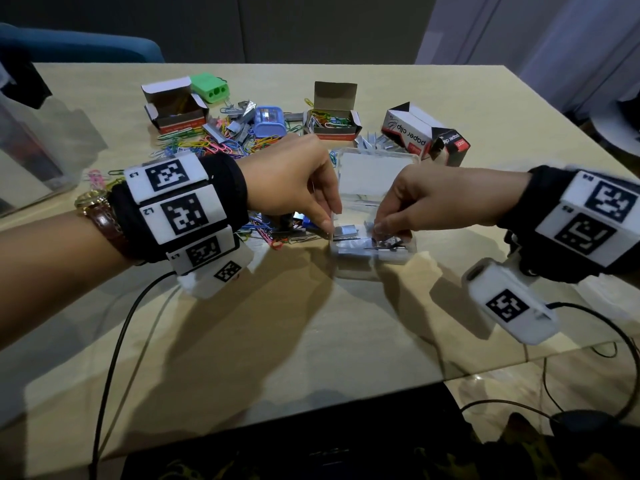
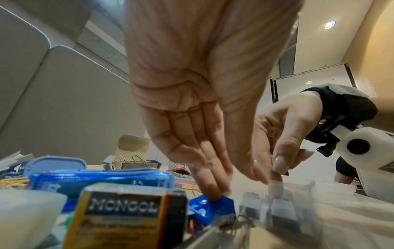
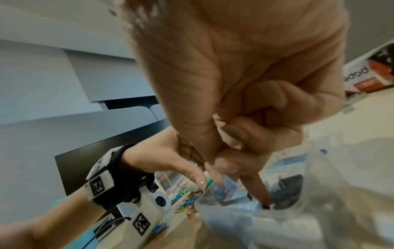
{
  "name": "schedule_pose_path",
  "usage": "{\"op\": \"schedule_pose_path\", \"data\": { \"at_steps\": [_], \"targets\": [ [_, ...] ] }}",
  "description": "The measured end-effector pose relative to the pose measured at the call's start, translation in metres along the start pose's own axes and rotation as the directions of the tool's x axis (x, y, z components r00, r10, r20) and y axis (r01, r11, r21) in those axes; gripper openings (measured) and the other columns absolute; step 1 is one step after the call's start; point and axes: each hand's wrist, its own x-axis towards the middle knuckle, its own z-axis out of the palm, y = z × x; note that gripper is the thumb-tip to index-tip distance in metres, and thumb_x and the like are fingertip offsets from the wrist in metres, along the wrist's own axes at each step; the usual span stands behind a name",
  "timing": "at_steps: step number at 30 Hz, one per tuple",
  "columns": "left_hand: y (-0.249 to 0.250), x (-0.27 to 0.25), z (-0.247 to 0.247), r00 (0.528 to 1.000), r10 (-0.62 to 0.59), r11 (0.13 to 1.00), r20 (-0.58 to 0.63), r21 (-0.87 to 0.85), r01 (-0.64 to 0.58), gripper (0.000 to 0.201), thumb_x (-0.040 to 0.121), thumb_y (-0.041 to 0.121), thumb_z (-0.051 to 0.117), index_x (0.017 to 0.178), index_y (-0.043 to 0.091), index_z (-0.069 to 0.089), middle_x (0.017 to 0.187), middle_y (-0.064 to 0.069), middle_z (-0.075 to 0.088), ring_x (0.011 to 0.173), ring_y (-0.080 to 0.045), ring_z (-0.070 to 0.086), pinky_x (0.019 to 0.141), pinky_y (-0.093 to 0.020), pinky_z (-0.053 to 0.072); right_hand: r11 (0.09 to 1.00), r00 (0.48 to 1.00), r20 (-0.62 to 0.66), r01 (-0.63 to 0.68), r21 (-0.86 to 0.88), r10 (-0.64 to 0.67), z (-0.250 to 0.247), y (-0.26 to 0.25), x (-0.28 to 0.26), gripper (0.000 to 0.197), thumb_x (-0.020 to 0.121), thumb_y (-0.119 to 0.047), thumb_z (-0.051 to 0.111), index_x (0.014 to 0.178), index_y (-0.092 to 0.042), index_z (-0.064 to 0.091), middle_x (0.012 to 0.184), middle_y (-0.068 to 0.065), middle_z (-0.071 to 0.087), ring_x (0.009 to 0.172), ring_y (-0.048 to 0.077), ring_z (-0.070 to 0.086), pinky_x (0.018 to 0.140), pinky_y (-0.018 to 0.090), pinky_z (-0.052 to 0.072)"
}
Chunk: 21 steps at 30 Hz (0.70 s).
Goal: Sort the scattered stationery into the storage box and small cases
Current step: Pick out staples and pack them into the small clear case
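Note:
A small clear case point(image 1: 391, 259) sits mid-table with its lid point(image 1: 374, 174) standing open and silver staple strips point(image 1: 346, 232) inside. My left hand point(image 1: 329, 220) is at the case's left wall, thumb on the inner side and straight fingers outside, pinching it. In the left wrist view the left hand point(image 2: 245, 192) has its fingertips point(image 2: 215, 193) touching a blue sharpener point(image 2: 211, 208) beside the case point(image 2: 298, 202). My right hand point(image 1: 379, 226) reaches in from the right. The right wrist view shows the right hand point(image 3: 264, 200) poking its index finger down into the case point(image 3: 277, 224), the other fingers curled and holding nothing.
Coloured paper clips point(image 1: 221, 143) and loose staples lie behind the hands, among open cardboard boxes point(image 1: 176, 109) point(image 1: 334, 116), closed paper clip boxes point(image 1: 415, 129), a blue case point(image 1: 269, 121) and a green one point(image 1: 209, 87). A large clear storage box point(image 1: 31, 161) stands far left. A Mongol box point(image 2: 125, 217) lies near my left wrist.

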Motion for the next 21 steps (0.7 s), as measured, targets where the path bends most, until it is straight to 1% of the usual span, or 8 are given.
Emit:
{"op": "schedule_pose_path", "data": {
  "at_steps": [2, 4, 6, 9, 11, 13, 16, 21],
  "targets": [
    [0.000, 0.000, 0.000, 1.000, 0.002, 1.000, 0.001, 0.010, -0.002, 0.028, 0.069, 0.019, 0.084, 0.093, 0.008, 0.077, 0.080, -0.001, 0.076, 0.072, -0.002, 0.070, 0.078, -0.026, 0.054, 0.999, 0.999, -0.032, 0.019, -0.039, -0.020, 0.000, 0.001, -0.003, 0.019, 0.091, -0.031, 0.066, 0.081, -0.019, 0.078, 0.055, -0.019, 0.063, 0.052, -0.004, 0.055, 0.053, 0.013, 0.038],
    [0.000, 0.000, 0.000, 1.000, 0.007, 1.000, -0.002, 0.019, -0.007, 0.027, 0.069, 0.020, 0.084, 0.092, 0.008, 0.077, 0.080, 0.000, 0.076, 0.072, -0.003, 0.071, 0.078, -0.028, 0.054, 0.990, 0.991, -0.098, 0.084, -0.114, -0.095, -0.001, -0.002, -0.006, 0.011, 0.087, -0.035, 0.070, 0.086, -0.028, 0.078, 0.052, -0.023, 0.061, 0.052, -0.003, 0.055, 0.051, 0.013, 0.038],
    [0.000, 0.001, 0.001, 1.000, 0.008, 1.000, -0.007, 0.029, -0.008, 0.026, 0.069, 0.021, 0.084, 0.091, 0.009, 0.077, 0.080, 0.001, 0.076, 0.072, -0.003, 0.070, 0.077, -0.030, 0.054, 0.982, 0.979, -0.115, 0.157, -0.107, -0.169, -0.003, -0.006, -0.007, 0.011, 0.082, -0.038, 0.073, 0.092, -0.034, 0.076, 0.054, -0.015, 0.061, 0.051, 0.002, 0.053, 0.051, 0.015, 0.038],
    [0.000, 0.001, 0.001, 1.000, 0.002, 0.999, 0.002, 0.035, -0.002, 0.026, 0.069, 0.022, 0.084, 0.091, 0.010, 0.078, 0.080, 0.002, 0.075, 0.072, -0.003, 0.070, 0.078, -0.030, 0.055, 0.979, 0.982, -0.022, 0.185, -0.080, -0.188, -0.001, -0.010, -0.008, 0.018, 0.075, -0.043, 0.074, 0.093, -0.039, 0.074, 0.071, -0.010, 0.068, 0.068, 0.007, 0.061, 0.066, 0.025, 0.047],
    [-0.001, 0.002, 0.000, 1.000, -0.001, 0.999, 0.007, 0.038, 0.001, 0.026, 0.069, 0.022, 0.084, 0.091, 0.011, 0.078, 0.080, 0.002, 0.076, 0.073, -0.004, 0.071, 0.079, -0.031, 0.055, 0.977, 0.982, 0.015, 0.189, -0.097, -0.188, 0.005, -0.012, -0.007, 0.020, 0.069, -0.047, 0.075, 0.087, -0.040, 0.071, 0.077, -0.013, 0.070, 0.073, 0.004, 0.063, 0.069, 0.024, 0.050],
    [-0.001, 0.001, 0.000, 1.000, -0.003, 0.999, 0.008, 0.046, 0.002, 0.026, 0.069, 0.023, 0.083, 0.092, 0.012, 0.078, 0.081, 0.002, 0.076, 0.073, -0.004, 0.070, 0.080, -0.034, 0.056, 0.978, 0.980, 0.020, 0.198, -0.068, -0.197, 0.010, -0.013, -0.006, 0.017, 0.071, -0.041, 0.079, 0.082, -0.038, 0.067, 0.075, -0.015, 0.070, 0.071, 0.001, 0.064, 0.068, 0.017, 0.048],
    [0.000, 0.001, 0.000, 1.000, -0.002, 0.999, 0.016, 0.053, 0.001, 0.027, 0.068, 0.024, 0.083, 0.092, 0.013, 0.078, 0.081, 0.003, 0.075, 0.073, -0.005, 0.070, 0.081, -0.035, 0.056, 0.981, 0.981, 0.005, 0.194, -0.021, -0.194, 0.015, -0.012, -0.001, 0.014, 0.075, -0.031, 0.080, 0.083, -0.033, 0.068, 0.073, -0.015, 0.069, 0.067, -0.004, 0.063, 0.066, 0.009, 0.044],
    [0.000, 0.000, 0.000, 1.000, -0.002, 0.998, 0.019, 0.061, 0.001, 0.027, 0.068, 0.025, 0.083, 0.092, 0.014, 0.078, 0.080, 0.003, 0.075, 0.073, -0.005, 0.070, 0.081, -0.035, 0.056, 0.986, 0.987, -0.023, 0.163, 0.031, -0.162, 0.018, -0.013, 0.005, 0.009, 0.079, -0.026, 0.079, 0.085, -0.026, 0.073, 0.074, -0.012, 0.071, 0.064, -0.006, 0.062, 0.070, 0.012, 0.049]
  ]
}}
